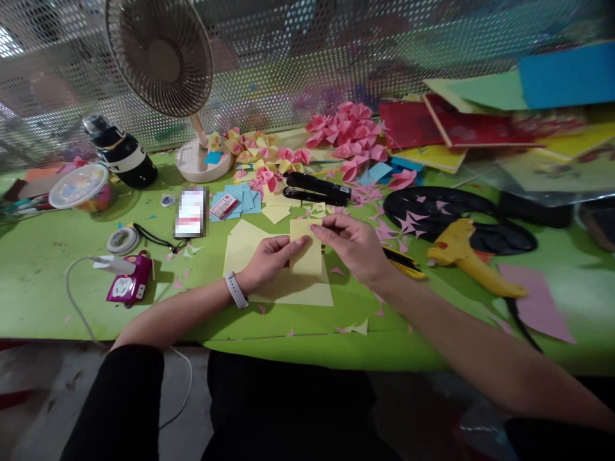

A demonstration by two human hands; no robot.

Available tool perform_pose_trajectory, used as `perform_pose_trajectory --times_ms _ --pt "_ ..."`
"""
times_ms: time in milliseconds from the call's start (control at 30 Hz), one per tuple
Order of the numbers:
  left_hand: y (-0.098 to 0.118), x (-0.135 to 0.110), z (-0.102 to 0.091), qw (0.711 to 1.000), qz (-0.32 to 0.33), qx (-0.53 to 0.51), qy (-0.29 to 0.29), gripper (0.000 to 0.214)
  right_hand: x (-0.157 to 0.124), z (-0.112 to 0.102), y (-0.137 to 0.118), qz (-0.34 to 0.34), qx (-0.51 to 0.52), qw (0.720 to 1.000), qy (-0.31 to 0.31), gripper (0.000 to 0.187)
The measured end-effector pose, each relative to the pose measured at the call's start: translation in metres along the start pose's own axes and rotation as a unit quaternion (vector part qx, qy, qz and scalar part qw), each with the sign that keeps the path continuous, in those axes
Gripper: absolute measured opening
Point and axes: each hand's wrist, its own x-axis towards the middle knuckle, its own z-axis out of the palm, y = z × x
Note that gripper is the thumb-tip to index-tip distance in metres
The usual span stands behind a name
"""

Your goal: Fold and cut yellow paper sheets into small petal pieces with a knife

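Observation:
A small rectangle of pale yellow paper (306,253) is held up between my two hands. My left hand (273,259) grips its left side, thumb on top and the fingers behind it. At its upper right corner, my right hand (350,243) pinches the edge between thumb and forefinger. Beneath them lies a larger pale yellow sheet (288,296) on the green table. Just beyond my hands rests a black stapler (317,190). Close to my right wrist is a yellow and black cutter (406,264), partly hidden by my arm.
Pink paper flowers (348,131) are heaped at the back. A yellow glue gun (456,253) and black palette-shaped tray (461,221) lie right. Left stand a fan (161,61), black bottle (127,157), phone (190,212), tape roll (123,240) and purple power adapter (129,282). Paper scraps litter the table.

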Motion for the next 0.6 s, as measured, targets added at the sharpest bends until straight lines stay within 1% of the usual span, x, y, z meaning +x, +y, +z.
perform_pose_trajectory --times_ms 233,333,400,533,600 --pt "-0.0019 -0.0005 -0.0009 1.0 0.001 0.004 0.007 0.055 0.0 0.0003 -0.001 -0.003 -0.008 1.0 -0.001 0.03" --pt "-0.0011 -0.0007 -0.0005 1.0 -0.009 0.017 0.011 0.057 0.0004 0.0006 -0.0016 0.0 0.012 1.0 0.001 0.033" --pt "-0.0009 -0.0006 -0.0002 1.0 -0.013 0.023 0.011 0.058 0.0007 0.0004 -0.0012 0.012 0.033 0.999 -0.01 0.034" --pt "-0.0005 -0.0003 0.0002 1.0 0.001 0.018 -0.017 0.055 0.0009 -0.0005 0.002 0.039 0.05 0.997 -0.051 0.034" --pt "0.0003 -0.0006 0.0001 0.999 0.005 0.018 -0.026 0.054 0.0013 -0.0007 0.0038 0.036 0.043 0.997 -0.051 0.032"
